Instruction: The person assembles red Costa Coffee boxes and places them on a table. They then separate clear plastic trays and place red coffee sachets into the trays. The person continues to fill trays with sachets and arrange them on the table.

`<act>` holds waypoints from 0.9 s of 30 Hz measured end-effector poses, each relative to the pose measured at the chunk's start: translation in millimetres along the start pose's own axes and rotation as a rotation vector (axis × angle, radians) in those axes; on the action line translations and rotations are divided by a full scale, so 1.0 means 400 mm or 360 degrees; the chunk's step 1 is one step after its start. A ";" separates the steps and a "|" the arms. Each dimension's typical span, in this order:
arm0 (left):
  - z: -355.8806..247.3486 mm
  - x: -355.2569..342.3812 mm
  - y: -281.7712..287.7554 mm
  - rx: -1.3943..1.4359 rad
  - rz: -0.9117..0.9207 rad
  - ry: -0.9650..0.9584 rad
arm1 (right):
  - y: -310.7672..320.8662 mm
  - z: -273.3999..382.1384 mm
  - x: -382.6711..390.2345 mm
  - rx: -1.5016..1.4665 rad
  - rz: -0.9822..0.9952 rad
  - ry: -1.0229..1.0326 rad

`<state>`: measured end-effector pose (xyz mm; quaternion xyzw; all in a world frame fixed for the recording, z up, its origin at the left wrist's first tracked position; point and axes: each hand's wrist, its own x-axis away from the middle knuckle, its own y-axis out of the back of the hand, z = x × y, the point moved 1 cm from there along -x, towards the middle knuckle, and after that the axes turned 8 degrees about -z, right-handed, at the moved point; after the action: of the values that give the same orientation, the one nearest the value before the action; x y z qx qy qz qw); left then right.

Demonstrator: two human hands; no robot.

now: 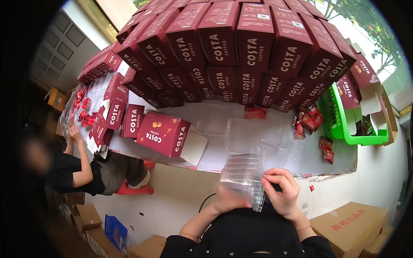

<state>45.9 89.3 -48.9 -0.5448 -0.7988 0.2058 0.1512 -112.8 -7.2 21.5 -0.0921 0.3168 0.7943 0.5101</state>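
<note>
Close to my body I hold a stack of clear plastic trays (241, 168), raised in front of the table's near edge. My left hand (230, 200) grips it from below and the left side. At the stack's right edge, the thumb and fingers of my right hand (284, 192) pinch the rim; whether they have one tray or several is hard to see. Beyond, loose clear trays (240, 135) lie flat on the white table. Small red wrapped packets (310, 118) sit to their right, and one red packet (255, 112) lies behind them.
Maroon boxes (217, 36) are piled high along the table's back. An open maroon box (161, 133) lies at left; a green basket (337, 114) stands at right. A seated person (81, 172) works at far left. Cardboard cartons (350, 225) are on the floor.
</note>
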 end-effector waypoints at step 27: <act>-0.020 -0.072 -0.007 0.0857 0.0425 0.0455 | 0.759 -0.444 0.275 0.0661 -0.1873 -0.1184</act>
<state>57.9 62.7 -41.2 -0.6085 -0.6079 0.3491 0.3719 -458.9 -115.2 -45.0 0.1277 0.1647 0.2906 0.9339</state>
